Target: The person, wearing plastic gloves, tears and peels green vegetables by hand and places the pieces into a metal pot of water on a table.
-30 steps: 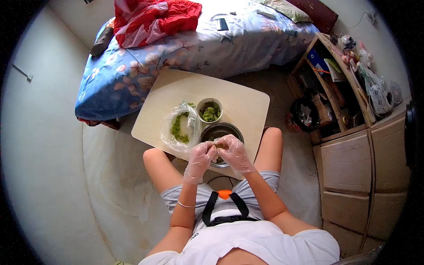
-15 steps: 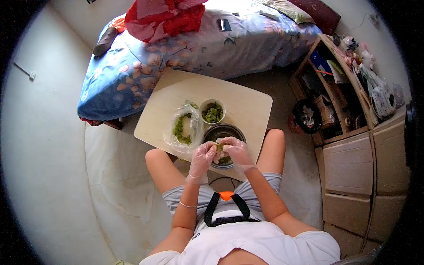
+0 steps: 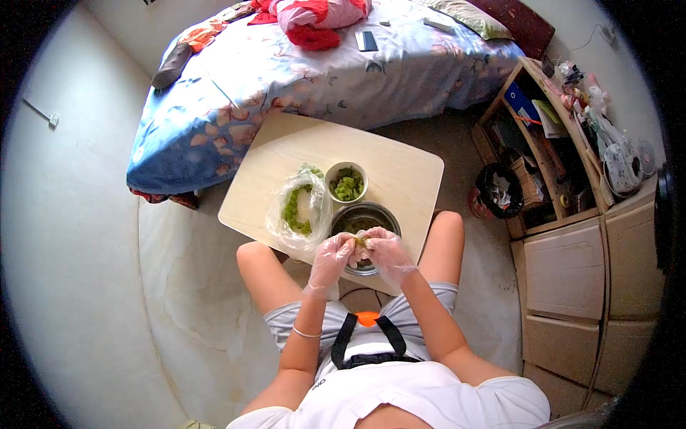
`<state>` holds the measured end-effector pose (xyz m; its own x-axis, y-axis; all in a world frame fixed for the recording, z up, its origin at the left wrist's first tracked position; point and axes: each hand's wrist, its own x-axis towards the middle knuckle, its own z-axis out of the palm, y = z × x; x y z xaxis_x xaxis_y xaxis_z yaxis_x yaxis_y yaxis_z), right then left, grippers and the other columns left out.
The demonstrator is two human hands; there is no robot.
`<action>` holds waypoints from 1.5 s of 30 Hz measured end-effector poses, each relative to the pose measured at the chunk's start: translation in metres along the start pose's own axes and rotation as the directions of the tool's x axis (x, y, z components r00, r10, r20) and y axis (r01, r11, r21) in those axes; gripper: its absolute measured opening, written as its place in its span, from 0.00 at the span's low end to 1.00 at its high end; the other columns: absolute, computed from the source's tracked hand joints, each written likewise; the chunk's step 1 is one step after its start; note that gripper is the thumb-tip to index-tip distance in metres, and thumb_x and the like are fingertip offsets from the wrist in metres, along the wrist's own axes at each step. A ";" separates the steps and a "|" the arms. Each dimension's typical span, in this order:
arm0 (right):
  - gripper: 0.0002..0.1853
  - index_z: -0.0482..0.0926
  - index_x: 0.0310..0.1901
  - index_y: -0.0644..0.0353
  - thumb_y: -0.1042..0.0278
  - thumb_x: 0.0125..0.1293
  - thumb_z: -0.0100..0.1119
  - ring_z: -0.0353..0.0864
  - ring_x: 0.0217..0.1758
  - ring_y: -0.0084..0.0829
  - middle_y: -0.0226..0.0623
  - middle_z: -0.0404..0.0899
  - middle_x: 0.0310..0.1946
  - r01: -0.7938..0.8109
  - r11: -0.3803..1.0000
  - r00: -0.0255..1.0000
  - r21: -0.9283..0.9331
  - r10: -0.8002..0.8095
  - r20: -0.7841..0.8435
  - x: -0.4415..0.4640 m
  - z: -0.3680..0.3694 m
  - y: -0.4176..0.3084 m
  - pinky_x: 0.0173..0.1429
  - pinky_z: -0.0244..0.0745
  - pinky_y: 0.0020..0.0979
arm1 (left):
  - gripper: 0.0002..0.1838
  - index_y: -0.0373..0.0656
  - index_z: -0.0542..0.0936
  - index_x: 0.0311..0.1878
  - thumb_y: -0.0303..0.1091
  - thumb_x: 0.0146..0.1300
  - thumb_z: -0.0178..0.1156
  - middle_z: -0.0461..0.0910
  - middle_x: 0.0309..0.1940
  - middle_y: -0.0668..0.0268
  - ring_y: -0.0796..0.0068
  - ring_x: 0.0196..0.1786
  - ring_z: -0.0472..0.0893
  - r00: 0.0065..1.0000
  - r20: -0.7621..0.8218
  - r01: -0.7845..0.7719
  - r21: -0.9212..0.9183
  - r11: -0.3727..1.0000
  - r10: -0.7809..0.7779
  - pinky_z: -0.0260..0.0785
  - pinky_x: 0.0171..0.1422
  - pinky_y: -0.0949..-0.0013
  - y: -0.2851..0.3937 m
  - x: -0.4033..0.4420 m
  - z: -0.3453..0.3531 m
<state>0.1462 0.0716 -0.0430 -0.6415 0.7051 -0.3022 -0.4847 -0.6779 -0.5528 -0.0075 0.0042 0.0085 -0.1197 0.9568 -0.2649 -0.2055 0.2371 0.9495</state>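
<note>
Both hands wear clear plastic gloves and meet above a metal bowl [image 3: 373, 212] at the near side of the small table [image 3: 393, 159]. My left hand [image 3: 334, 259] pinches a small piece of green leaf [image 3: 361, 242]. My right hand [image 3: 386, 254] grips the same piece from the other side, fingers close together. Beyond the metal bowl stands a white bowl [image 3: 367, 187] holding green leaves [image 3: 348, 184]. An open plastic bag [image 3: 321, 205] with leafy greens [image 3: 291, 212] lies to its left. My hands hide part of the metal bowl's contents.
Behind the table is a bed [image 3: 314, 86] with a red and pink cloth [image 3: 318, 25] and a dark flat object [image 3: 366, 41]. On the right stand a lined bin [image 3: 499, 190], a wooden shelf [image 3: 557, 218] and cabinets [image 3: 564, 268]. My knees flank the table.
The red and pink cloth on the bed has shifted away and bunched up. My hands stay together over the metal bowl, with small finger movements. The view has shifted slightly.
</note>
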 end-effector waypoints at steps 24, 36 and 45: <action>0.14 0.75 0.50 0.67 0.77 0.62 0.55 0.81 0.41 0.31 0.40 0.79 0.43 -0.013 0.998 1.000 -0.066 0.012 -0.024 -0.013 0.009 -0.015 0.49 0.79 0.31 | 0.07 0.37 0.77 0.45 0.27 0.70 0.50 0.77 0.31 0.70 0.85 0.28 0.75 0.997 -0.074 -0.006 -0.067 0.998 0.001 0.72 0.31 0.79 -0.019 0.003 0.006; 0.12 0.73 0.46 0.63 0.80 0.61 0.59 0.81 0.40 0.29 0.39 0.79 0.44 0.057 0.935 0.993 -0.350 -0.088 -0.074 -0.005 0.000 -0.003 0.48 0.81 0.31 | 0.09 0.35 0.78 0.47 0.28 0.69 0.53 0.77 0.31 0.70 0.86 0.26 0.74 0.996 -0.065 -0.058 0.030 0.998 0.060 0.70 0.28 0.80 -0.016 0.002 0.011; 0.13 0.77 0.46 0.66 0.77 0.59 0.58 0.80 0.40 0.25 0.37 0.80 0.41 0.034 0.953 0.991 -0.302 -0.071 -0.115 -0.009 0.005 -0.007 0.47 0.78 0.28 | 0.08 0.35 0.76 0.48 0.26 0.69 0.53 0.77 0.32 0.69 0.85 0.29 0.75 0.986 -0.152 -0.082 -0.044 0.996 0.074 0.71 0.30 0.80 -0.024 0.005 0.009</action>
<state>0.1524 0.0690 -0.0322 -0.5328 0.7709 -0.3489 -0.3042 -0.5592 -0.7712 0.0057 0.0045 -0.0143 -0.2809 0.9351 -0.2162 -0.2378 0.1504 0.9596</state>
